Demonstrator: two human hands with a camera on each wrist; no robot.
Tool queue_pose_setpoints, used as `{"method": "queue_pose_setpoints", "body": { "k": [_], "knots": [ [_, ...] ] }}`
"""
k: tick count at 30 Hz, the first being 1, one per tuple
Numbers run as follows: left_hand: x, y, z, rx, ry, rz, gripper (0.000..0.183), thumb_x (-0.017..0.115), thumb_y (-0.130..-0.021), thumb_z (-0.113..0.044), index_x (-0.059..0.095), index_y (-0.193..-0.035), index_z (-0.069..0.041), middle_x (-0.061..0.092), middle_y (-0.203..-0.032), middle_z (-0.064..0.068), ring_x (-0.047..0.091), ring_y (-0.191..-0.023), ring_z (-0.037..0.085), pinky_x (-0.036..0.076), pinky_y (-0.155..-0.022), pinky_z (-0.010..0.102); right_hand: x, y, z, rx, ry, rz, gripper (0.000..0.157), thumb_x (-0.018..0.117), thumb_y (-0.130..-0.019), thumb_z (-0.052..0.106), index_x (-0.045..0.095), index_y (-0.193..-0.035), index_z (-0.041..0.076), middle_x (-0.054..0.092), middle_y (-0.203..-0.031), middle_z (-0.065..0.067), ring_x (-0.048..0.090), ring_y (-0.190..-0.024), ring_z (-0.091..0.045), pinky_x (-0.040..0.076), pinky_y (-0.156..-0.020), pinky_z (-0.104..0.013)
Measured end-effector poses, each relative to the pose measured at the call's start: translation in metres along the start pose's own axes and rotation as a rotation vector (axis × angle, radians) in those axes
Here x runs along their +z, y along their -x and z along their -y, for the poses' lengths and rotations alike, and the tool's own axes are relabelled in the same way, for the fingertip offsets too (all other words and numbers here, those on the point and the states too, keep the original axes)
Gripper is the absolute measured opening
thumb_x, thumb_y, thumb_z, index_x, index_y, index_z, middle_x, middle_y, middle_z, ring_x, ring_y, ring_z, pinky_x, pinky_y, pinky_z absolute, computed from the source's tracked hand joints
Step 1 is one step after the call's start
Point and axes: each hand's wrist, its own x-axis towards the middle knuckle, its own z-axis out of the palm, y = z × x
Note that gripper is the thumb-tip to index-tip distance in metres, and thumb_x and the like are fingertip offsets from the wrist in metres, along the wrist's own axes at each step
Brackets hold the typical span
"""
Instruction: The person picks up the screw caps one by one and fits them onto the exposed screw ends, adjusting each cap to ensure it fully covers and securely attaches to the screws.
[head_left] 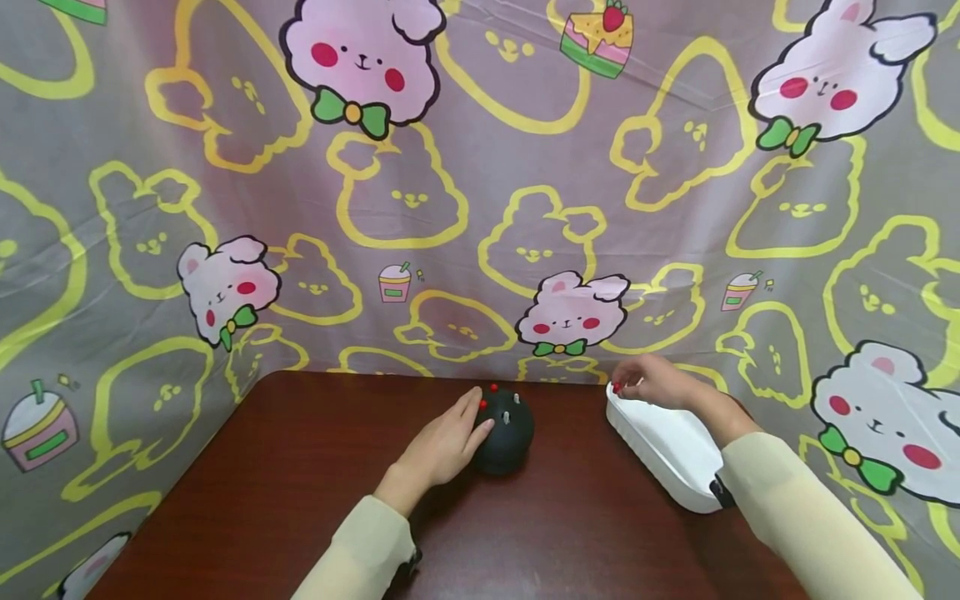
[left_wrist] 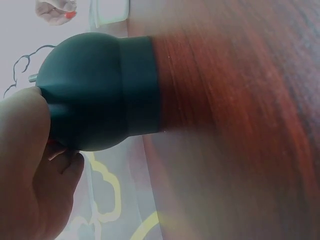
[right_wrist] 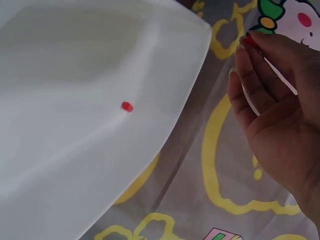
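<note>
Black dome (head_left: 506, 450) on brown table (head_left: 315, 458), left hand (head_left: 441, 440) gripping its left side, right hand (head_left: 658, 383) well to the dome's right pinching a red peg (right_wrist: 250, 39), white tray (head_left: 663, 437) right of the dome

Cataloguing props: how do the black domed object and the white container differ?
The domed object is black, the container white. The domed object is round; the container is long and open-topped. Grey pegs and red pegs stick out of the domed object, while the container has a red piece inside. The left hand touches the domed object; the right hand pinches a second piece at the container's far end. Both stand on the table.
</note>
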Motion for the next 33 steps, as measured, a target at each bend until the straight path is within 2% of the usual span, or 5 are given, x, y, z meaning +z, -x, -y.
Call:
{"method": "queue_pose_setpoints", "body": {
  "k": [8, 19, 28, 33],
  "knots": [
    [0.0, -0.001, 0.0, -0.001, -0.005, 0.003, 0.072, 0.041, -0.109, -0.05, 0.028, -0.161, -0.002, 0.032, -0.165, 0.014, 0.036, -0.15, 0.026, 0.032, -0.121, 0.042, 0.003, -0.002, 0.019, 0.003, 0.026, -0.036, 0.01, 0.074, -0.088, 0.003, 0.073, -0.097, 0.006, 0.07, -0.085, 0.002, 0.064, -0.081, -0.014, 0.054, -0.073, -0.036],
    [0.001, -0.001, 0.001, 0.008, 0.006, -0.009, 0.071, 0.043, -0.109, -0.047, 0.03, -0.16, 0.0, 0.033, -0.164, 0.015, 0.037, -0.149, 0.027, 0.033, -0.12, 0.044, 0.006, -0.006, 0.041, -0.018, 0.016, -0.035, 0.01, 0.075, -0.09, 0.005, 0.073, -0.1, 0.006, 0.074, -0.09, -0.003, 0.067, -0.082, -0.014, 0.056, -0.072, -0.035],
    [0.001, -0.002, 0.001, 0.007, 0.012, -0.003, 0.071, 0.043, -0.109, -0.048, 0.03, -0.159, 0.001, 0.033, -0.164, 0.015, 0.037, -0.149, 0.028, 0.034, -0.12, 0.046, 0.017, -0.015, 0.051, -0.105, 0.021, -0.108, 0.022, 0.075, -0.088, 0.003, 0.071, -0.109, 0.007, 0.072, -0.092, 0.003, 0.068, -0.082, -0.013, 0.059, -0.074, -0.035],
    [0.001, -0.001, 0.001, 0.013, 0.013, -0.008, 0.071, 0.042, -0.109, -0.047, 0.03, -0.159, 0.001, 0.033, -0.164, 0.016, 0.037, -0.149, 0.029, 0.034, -0.12, 0.047, 0.023, -0.018, 0.06, -0.126, 0.001, -0.125, 0.021, 0.075, -0.089, 0.004, 0.068, -0.108, 0.009, 0.071, -0.089, 0.003, 0.068, -0.081, -0.013, 0.059, -0.074, -0.034]
  ]
}}
